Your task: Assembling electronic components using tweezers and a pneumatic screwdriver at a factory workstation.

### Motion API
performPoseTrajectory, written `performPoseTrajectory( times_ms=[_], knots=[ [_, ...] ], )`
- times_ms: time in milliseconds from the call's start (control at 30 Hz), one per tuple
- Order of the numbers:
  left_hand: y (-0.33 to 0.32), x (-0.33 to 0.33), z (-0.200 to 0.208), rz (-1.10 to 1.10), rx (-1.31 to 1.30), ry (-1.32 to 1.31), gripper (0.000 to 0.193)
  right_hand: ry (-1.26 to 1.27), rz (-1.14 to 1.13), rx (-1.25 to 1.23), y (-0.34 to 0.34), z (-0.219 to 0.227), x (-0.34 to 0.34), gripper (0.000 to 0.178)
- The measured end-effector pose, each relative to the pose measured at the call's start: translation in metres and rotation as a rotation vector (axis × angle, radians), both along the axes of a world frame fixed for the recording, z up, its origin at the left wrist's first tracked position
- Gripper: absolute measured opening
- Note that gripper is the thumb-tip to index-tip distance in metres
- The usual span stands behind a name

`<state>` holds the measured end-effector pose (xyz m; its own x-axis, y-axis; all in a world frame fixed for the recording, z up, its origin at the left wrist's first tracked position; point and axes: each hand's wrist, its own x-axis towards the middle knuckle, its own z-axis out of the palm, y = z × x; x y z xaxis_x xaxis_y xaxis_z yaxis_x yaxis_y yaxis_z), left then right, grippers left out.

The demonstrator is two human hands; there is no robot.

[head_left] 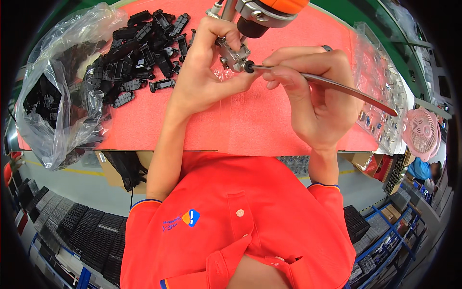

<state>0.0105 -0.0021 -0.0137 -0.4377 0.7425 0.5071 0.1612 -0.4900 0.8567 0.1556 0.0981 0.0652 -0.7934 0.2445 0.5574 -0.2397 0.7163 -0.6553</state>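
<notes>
Near the top middle, my left hand (pixel 199 79) grips a small silver metal fitting (pixel 234 54) between thumb and fingers. A small black ring (pixel 248 66) sits at the fitting's end facing right. My right hand (pixel 325 89) is closed round slim metal tweezers (pixel 353 91), their back end pointing to the lower right. The tweezer tip touches or nearly touches the black ring; which of the two I cannot tell. Just above the fitting hangs a metal-clamped tool with an orange top (pixel 281 5) and a black lower end.
Many black plastic parts (pixel 144 53) lie heaped left on the pink-covered table (pixel 202 135). A clear plastic bag (pixel 57 96) holds more. Right stand a clear tray (pixel 380 96) of small parts and a pink fan (pixel 422 130). A person in blue (pixel 421 170) is far right.
</notes>
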Motion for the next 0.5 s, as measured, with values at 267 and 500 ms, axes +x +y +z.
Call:
performPoseTrajectory(
  times_ms=[267,500],
  knots=[
    [-0.001,-0.001,-0.003,0.025,-0.031,-0.007,0.051,0.206,0.112,-0.027,0.013,0.023,0.005,0.013],
    [-0.003,-0.005,-0.005,0.061,0.016,0.01,0.051,0.248,-0.015,-0.196,0.015,0.011,0.01,0.02]
  ],
)
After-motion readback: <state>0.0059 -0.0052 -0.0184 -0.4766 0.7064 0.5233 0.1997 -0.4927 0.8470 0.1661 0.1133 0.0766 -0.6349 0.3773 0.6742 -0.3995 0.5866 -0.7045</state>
